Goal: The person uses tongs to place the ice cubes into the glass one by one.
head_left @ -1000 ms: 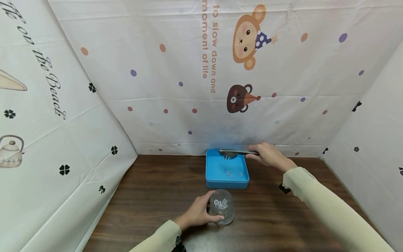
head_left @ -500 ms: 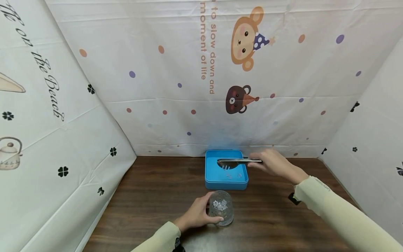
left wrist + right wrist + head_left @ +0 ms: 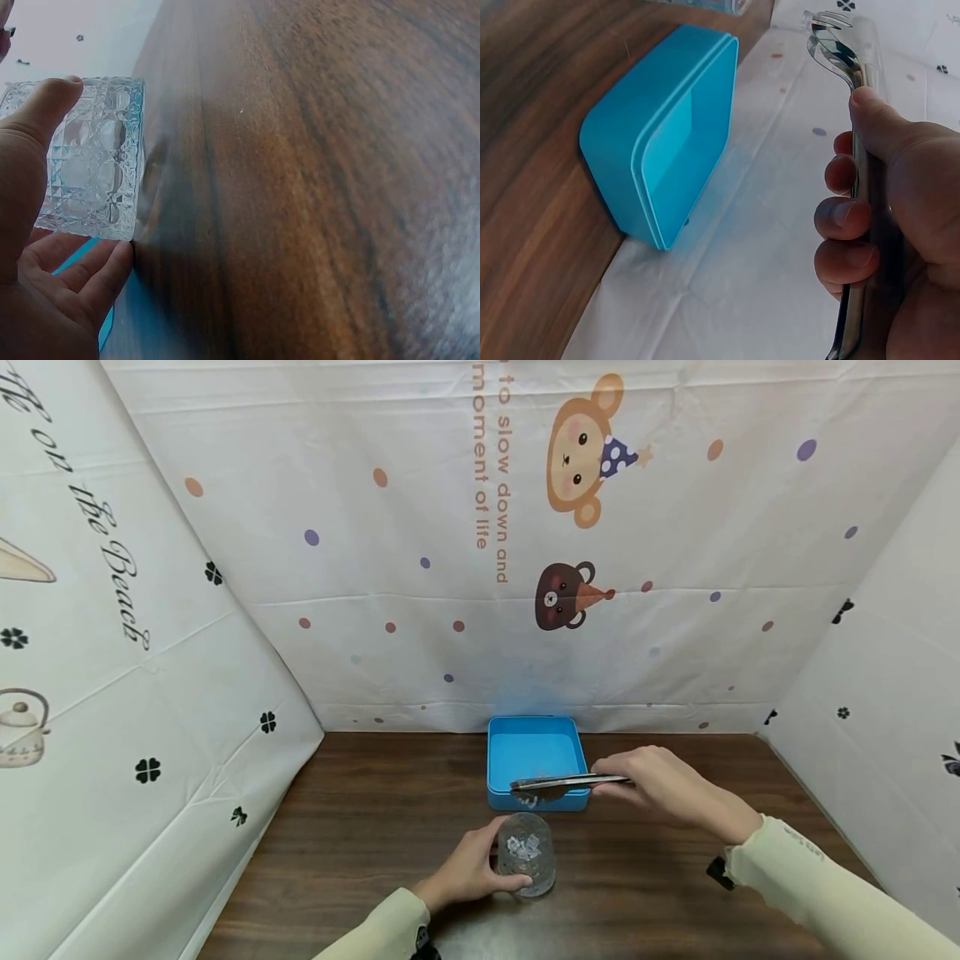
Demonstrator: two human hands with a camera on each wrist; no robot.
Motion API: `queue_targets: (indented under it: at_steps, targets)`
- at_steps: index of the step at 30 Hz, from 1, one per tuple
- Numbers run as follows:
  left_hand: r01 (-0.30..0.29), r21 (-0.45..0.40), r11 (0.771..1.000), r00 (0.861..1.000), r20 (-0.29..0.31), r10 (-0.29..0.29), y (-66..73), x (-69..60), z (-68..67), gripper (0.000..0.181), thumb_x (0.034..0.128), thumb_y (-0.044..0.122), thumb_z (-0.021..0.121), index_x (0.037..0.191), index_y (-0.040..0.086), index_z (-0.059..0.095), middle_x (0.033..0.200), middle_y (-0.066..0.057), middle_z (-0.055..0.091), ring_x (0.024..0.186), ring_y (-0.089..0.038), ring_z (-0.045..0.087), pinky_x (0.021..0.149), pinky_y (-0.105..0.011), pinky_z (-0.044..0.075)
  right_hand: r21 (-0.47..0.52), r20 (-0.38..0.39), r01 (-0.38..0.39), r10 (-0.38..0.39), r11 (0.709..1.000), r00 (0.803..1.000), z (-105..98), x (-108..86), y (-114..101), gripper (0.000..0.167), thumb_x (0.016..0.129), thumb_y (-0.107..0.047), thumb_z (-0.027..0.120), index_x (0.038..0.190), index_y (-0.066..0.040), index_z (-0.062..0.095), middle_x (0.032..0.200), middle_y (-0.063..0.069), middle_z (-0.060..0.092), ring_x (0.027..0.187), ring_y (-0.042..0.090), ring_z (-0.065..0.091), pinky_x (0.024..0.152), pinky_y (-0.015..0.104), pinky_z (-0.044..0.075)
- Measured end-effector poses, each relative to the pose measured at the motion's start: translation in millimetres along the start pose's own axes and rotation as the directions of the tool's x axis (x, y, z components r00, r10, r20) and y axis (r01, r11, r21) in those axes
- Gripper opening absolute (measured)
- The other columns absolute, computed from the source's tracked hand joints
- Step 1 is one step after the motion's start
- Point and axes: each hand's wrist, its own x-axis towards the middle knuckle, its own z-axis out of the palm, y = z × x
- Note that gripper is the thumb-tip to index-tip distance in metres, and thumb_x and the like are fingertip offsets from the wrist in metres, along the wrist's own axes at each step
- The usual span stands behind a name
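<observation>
My left hand [image 3: 472,864] holds a clear cut-glass tumbler [image 3: 543,864] standing on the table, thumb on the near side and fingers on the far side. Several small clear, ice-like cubes [image 3: 522,847] lie inside it. The left wrist view shows the tumbler's faceted wall [image 3: 94,161] close up. My right hand [image 3: 660,781] grips metal serving tongs [image 3: 551,787] with a spoon-like and a fork-like end. The tongs hang above the near edge of the blue box [image 3: 502,799], just beyond the tumbler. Something clear shows at the tongs' tips [image 3: 832,34]; its shape is hard to tell.
The blue open box [image 3: 649,112] stands against the back cloth [image 3: 420,660]; the tongs hide part of its near end. Printed white cloth also walls the left and right sides. The tabletop [image 3: 360,810] is dark wood.
My right hand has brought the tongs from the far part of the blue box toward me, to its near edge by the tumbler. The left hand and tumbler have stayed put.
</observation>
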Motion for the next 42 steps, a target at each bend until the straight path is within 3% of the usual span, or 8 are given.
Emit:
queue_targets:
  at_steps: [6, 15, 23, 31, 37, 42]
  targets:
    - [0.009, -0.016, 1.0, 1.0, 0.013, -0.009, 0.8, -0.7, -1.2, 0.08, 0.0879, 0.043, 0.082, 0.152, 0.018, 0.042, 0.131, -0.003, 0.065, 0.11, -0.008, 0.065, 0.087, -0.026, 0.057, 0.023, -0.01, 0.035, -0.035, 0.999, 0.999, 5.4, -4.2, -5.6, 0.011, 0.094, -0.021, 0.077, 0.094, -0.028, 0.068, 0.083, -0.02, 0.065, 0.063, -0.009, 0.049, 0.056, 0.019, 0.044]
    - [0.034, 0.03, 0.999, 0.999, 0.007, -0.034, -0.1, -0.1, -1.5, 0.08, 0.0867, 0.049, 0.081, 0.15, 0.017, 0.044, 0.127, -0.001, 0.066, 0.105, -0.005, 0.065, 0.085, -0.026, 0.057, 0.01, -0.008, 0.048, -0.048, 0.999, 0.999, 11.2, -4.7, -7.5, 0.004, 0.097, -0.028, 0.073, 0.096, -0.024, 0.072, 0.088, -0.02, 0.067, 0.066, -0.01, 0.052, 0.057, 0.018, 0.046]
    - [0.015, 0.031, 0.999, 1.0, 0.009, -0.015, -2.4, -0.3, -1.5, 0.074, 0.0869, 0.048, 0.081, 0.144, 0.016, 0.047, 0.121, 0.002, 0.067, 0.101, -0.003, 0.065, 0.083, -0.024, 0.057, 0.016, -0.014, 0.032, -0.031, 0.999, 0.999, 16.4, -6.7, -9.5, 0.006, 0.095, -0.025, 0.076, 0.099, -0.025, 0.071, 0.088, -0.021, 0.065, 0.065, -0.01, 0.052, 0.056, 0.018, 0.045]
    - [0.056, 0.0, 0.998, 0.998, 0.034, -0.056, -0.5, 1.0, -3.2, 0.081, 0.0879, 0.049, 0.08, 0.153, 0.02, 0.041, 0.128, 0.005, 0.065, 0.107, -0.004, 0.064, 0.088, -0.026, 0.057, 0.001, 0.019, -0.024, 0.024, 1.0, 1.0, 18.4, -10.1, -10.2, 0.03, 0.097, -0.039, 0.072, 0.116, -0.015, 0.073, 0.103, -0.009, 0.073, 0.075, -0.006, 0.061, 0.062, 0.024, 0.054]
    - [0.063, 0.032, 0.997, 0.997, 0.035, -0.065, -1.5, 0.8, -3.5, 0.084, 0.0872, 0.049, 0.081, 0.154, 0.018, 0.04, 0.132, 0.001, 0.064, 0.112, -0.007, 0.064, 0.09, -0.029, 0.057, -0.001, 0.029, -0.037, 0.037, 0.999, 0.999, 20.9, -10.9, -9.8, 0.03, 0.096, -0.041, 0.073, 0.116, -0.019, 0.072, 0.102, -0.011, 0.071, 0.074, -0.007, 0.059, 0.061, 0.023, 0.052]
    - [0.068, 0.047, 0.997, 0.997, 0.038, -0.07, -1.3, 0.3, -3.7, 0.086, 0.087, 0.05, 0.08, 0.155, 0.016, 0.04, 0.132, 0.0, 0.064, 0.111, -0.008, 0.064, 0.09, -0.03, 0.057, 0.008, 0.038, -0.044, 0.044, 0.999, 0.998, 22.1, -11.7, -8.9, 0.033, 0.097, -0.042, 0.071, 0.116, -0.015, 0.072, 0.103, -0.011, 0.071, 0.075, -0.006, 0.059, 0.062, 0.024, 0.052]
